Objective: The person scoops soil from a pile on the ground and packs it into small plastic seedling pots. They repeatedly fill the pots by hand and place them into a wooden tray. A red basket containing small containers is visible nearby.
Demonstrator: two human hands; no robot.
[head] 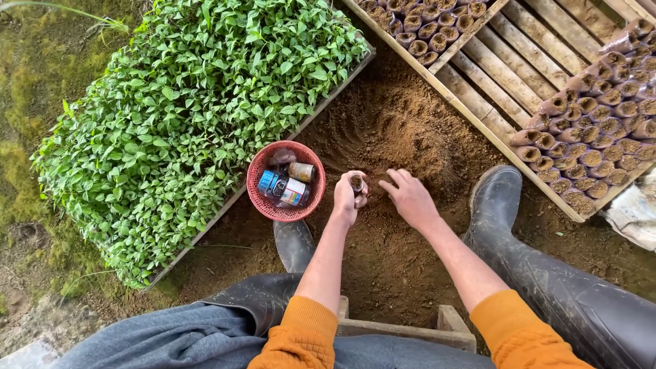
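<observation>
Item 1. Left hand point(349, 196): closed around a small soil-filled nursery pot point(357, 183), held upright just above the loose soil point(403, 130), mouth facing up.

Item 2. Right hand point(410, 197): fingers spread and lying flat on the soil, palm down, holding nothing; just beside the left hand, apart from the pot.

Item 3. Red mesh basket point(256, 179): round, on the ground immediately left of the left hand. Contents: small bottles and jars point(287, 186), one with a blue label, one brownish.

Item 4. Seedling tray point(191, 116): a large slanted bed of dense green leafy seedlings, left of the basket, bordered by mossy ground.

Item 5. Wooden slatted pallet point(509, 68): upper right, beyond the soil heap. It carries two groups of filled pots: one cluster at top centre point(424, 24), one larger block at right point(594, 130), packed side by side.

Item 6. Black rubber boots: right boot point(502, 205) beside the pallet edge, left boot toe point(294, 242) below the basket.

Item 7. Orange knitted sleeves point(304, 335), grey trousers, and a low wooden stool point(410, 328) between the knees.
</observation>
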